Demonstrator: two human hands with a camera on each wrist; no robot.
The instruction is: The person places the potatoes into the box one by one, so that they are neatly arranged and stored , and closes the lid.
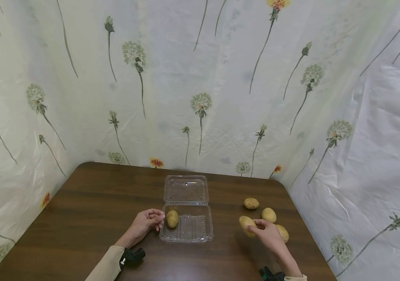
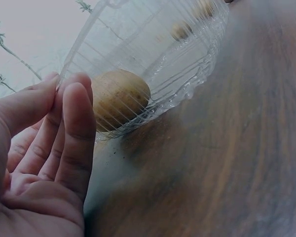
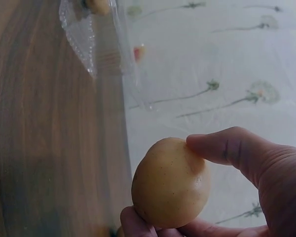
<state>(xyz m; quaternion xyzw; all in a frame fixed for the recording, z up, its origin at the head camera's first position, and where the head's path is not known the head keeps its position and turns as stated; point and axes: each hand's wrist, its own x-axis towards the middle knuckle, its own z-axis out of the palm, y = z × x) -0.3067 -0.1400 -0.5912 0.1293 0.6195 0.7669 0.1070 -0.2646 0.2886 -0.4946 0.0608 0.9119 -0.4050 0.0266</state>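
A clear plastic clamshell container [image 1: 194, 239] lies on the table with its lid [image 1: 186, 190] folded back. One potato [image 1: 172, 219] sits in the left end of its base. My left hand [image 1: 145, 224] pinches the container's left rim between thumb and fingers, seen close in the left wrist view beside the potato [image 2: 121, 98]. Over the right part of the table, my right hand [image 1: 268, 233] holds another potato [image 1: 246, 225] between thumb and fingertips. In the right wrist view this potato [image 3: 170, 182] shows smooth and pale yellow, raised above the table.
Near the right hand, several loose potatoes lie on the wooden table [image 1: 108, 207]: one farther back [image 1: 251, 203], one in the middle [image 1: 269, 215] and one partly hidden behind the hand [image 1: 283, 233]. A floral curtain [image 1: 171, 128] hangs around the table's back and sides.
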